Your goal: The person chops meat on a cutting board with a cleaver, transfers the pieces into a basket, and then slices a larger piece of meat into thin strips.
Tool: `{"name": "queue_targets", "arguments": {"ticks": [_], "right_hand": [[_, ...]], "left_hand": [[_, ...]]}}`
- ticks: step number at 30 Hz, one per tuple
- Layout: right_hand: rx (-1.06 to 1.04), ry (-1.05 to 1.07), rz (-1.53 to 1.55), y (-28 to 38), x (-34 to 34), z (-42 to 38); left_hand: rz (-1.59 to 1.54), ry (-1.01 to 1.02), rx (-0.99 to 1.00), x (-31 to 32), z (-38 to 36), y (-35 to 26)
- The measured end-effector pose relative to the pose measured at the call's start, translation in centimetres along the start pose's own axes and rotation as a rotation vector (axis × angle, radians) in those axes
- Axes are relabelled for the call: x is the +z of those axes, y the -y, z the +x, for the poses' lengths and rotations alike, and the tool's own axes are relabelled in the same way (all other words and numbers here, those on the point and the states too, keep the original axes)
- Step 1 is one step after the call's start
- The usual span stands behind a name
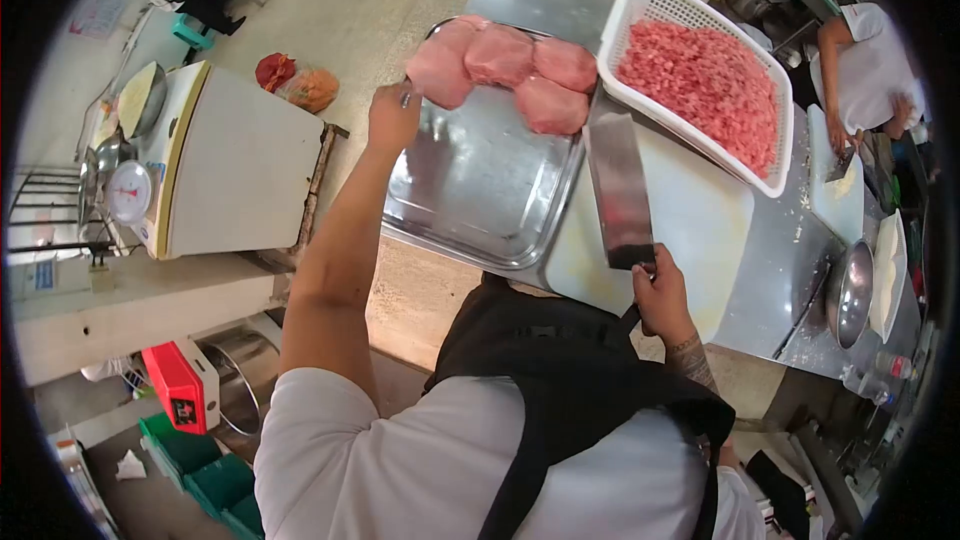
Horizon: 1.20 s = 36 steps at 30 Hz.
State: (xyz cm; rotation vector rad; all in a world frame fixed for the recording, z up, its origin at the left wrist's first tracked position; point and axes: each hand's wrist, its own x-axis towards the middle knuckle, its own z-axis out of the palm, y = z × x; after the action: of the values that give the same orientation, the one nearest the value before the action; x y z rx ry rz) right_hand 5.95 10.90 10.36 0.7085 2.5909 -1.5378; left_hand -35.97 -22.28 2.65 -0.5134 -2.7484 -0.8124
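Note:
My right hand [662, 295] is wrapped round the handle of a broad cleaver [620, 185]. Its blade points away from me, over the right edge of the tray and the white cutting board [690, 230]. My left hand [395, 118] is closed at the left rim of a shiny metal tray [470, 190], right beside the nearest slab of meat; its fingertips are partly hidden. Several pale pink slabs of raw meat [500, 55] lie at the tray's far end. A white perforated basket [622, 30] of diced meat [700, 85] stands beyond the board.
Another person [875, 70] works at the right with a blade on a second white board [830, 190]. A metal bowl [850, 290] sits near the table's right end. At the left stands a white chest [240, 165] with a dial scale [130, 190].

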Motion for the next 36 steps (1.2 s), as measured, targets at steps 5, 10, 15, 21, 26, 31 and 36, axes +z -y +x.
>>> {"name": "queue_targets", "arguments": {"ticks": [5, 10, 15, 21, 26, 31, 36], "right_hand": [[0.042, -0.051, -0.051, 6.0, 4.3, 3.9], [0.129, -0.163, -0.188, 9.8, 5.5, 4.0], [0.215, -0.236, -0.112, 9.3, 6.2, 3.2], [0.272, -0.245, -0.071, 9.2, 7.3, 3.8], [0.28, -0.178, -0.137, 8.9, 7.2, 4.5], [0.206, -0.204, -0.115, 6.5, 7.3, 4.9], [0.274, -0.131, -0.087, 6.8, 6.2, 5.0]], "left_hand": [[-0.061, 0.048, 0.038, 3.0, 8.8, 1.5], [0.154, 0.387, -0.016, 5.6, 14.5, -1.6], [0.186, 0.535, -0.169, 7.4, 17.3, -1.8], [0.182, 0.682, -0.166, 7.4, 19.8, -2.3], [-0.017, 0.782, -0.173, 7.3, 20.8, -0.8], [-0.784, 1.067, -0.507, 4.2, 18.8, 1.6], [-0.845, 1.153, -0.521, 1.8, 14.1, 2.3]]}}
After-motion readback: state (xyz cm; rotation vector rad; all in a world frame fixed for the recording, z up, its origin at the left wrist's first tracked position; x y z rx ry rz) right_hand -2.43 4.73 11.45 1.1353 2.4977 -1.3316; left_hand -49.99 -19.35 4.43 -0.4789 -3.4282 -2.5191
